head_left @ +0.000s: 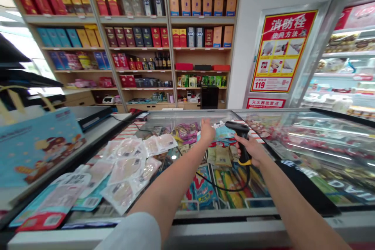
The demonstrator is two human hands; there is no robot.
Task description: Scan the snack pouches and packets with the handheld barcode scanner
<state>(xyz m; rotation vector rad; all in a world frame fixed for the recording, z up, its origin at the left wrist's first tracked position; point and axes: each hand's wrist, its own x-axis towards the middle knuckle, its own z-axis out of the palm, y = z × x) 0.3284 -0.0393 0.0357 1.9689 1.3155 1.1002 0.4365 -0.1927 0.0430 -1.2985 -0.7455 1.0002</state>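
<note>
My right hand (250,149) is wrapped round the grip of a black and yellow barcode scanner (240,144), its head pointing left. A black cable (227,190) loops down from the scanner over the freezer glass. Farther forward, my left hand (207,131) is closed beside a stack of light-blue packets (224,133). Its fingers curl away from me, so whatever they may hold is hidden. To the left, several clear flat food packs (127,164) lie heaped on the freezer top. Blue and red pouches (58,197) lie closest to me there.
Beneath the glass, the chest freezer (222,222) holds colourful packaged goods. A blue cartoon-printed bag (43,144) stands at left. Right of my arm lies a black item with white lettering (307,187). Shelves of boxes (134,37) and bottles line the back wall.
</note>
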